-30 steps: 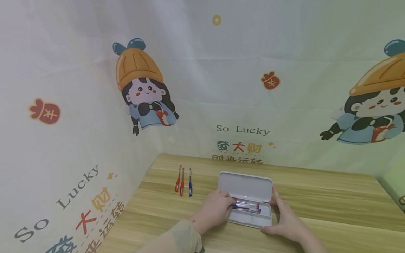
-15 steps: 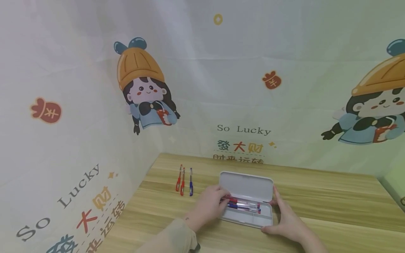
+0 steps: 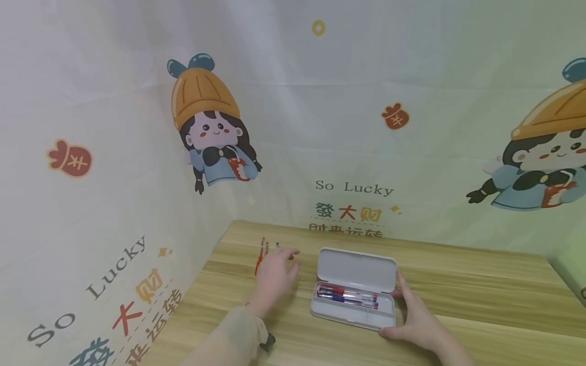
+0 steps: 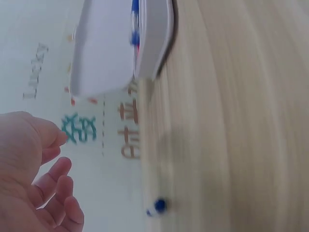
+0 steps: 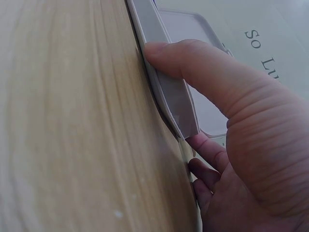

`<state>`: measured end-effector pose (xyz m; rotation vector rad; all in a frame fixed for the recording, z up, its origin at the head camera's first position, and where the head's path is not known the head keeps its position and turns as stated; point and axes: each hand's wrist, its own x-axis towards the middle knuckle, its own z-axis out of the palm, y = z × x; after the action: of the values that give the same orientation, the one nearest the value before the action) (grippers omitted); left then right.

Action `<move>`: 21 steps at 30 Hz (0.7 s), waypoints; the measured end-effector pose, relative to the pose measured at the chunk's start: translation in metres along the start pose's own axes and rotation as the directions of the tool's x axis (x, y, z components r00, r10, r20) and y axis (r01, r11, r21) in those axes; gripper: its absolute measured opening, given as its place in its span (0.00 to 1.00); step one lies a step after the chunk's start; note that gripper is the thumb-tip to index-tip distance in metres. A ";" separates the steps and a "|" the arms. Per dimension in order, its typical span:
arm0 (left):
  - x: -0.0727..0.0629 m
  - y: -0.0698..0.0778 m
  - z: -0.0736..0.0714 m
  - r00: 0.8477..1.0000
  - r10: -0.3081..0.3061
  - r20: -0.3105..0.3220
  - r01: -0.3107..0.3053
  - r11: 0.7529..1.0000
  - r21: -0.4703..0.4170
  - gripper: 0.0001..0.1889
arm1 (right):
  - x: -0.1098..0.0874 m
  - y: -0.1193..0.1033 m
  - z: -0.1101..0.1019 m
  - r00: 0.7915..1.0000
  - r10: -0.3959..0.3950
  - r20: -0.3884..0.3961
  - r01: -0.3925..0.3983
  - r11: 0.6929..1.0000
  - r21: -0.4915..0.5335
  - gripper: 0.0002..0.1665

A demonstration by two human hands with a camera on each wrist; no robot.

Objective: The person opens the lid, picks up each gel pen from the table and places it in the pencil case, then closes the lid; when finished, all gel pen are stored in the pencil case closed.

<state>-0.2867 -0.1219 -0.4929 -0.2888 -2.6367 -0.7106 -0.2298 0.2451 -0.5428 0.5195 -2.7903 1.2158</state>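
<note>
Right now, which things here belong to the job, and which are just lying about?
Seem part of the job:
pen case, held by the right hand
pens inside it
loose pens near the left hand

Seem just surroundings:
table
printed backdrop

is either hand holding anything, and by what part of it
The right hand holds the open pencil case by its right end, thumb at the front corner. The left hand holds nothing.
</note>
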 end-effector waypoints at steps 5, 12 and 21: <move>0.005 -0.027 -0.004 0.997 -0.075 -0.035 0.075 0.997 -0.007 0.18 | 0.000 0.001 0.001 1.000 -0.008 -0.009 0.008 1.000 -0.001 0.95; 0.010 -0.061 -0.010 0.974 -0.227 -0.010 0.226 0.974 -0.029 0.21 | 0.000 0.000 0.000 1.000 -0.010 -0.008 0.010 1.000 -0.006 0.95; 0.012 -0.085 -0.015 0.920 -0.392 0.032 0.392 0.920 -0.007 0.24 | 0.001 0.000 0.001 1.000 -0.003 -0.006 0.003 1.000 -0.007 0.95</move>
<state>-0.3176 -0.2008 -0.5137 0.2392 -2.7485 -0.8510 -0.2308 0.2444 -0.5435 0.5185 -2.7866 1.2047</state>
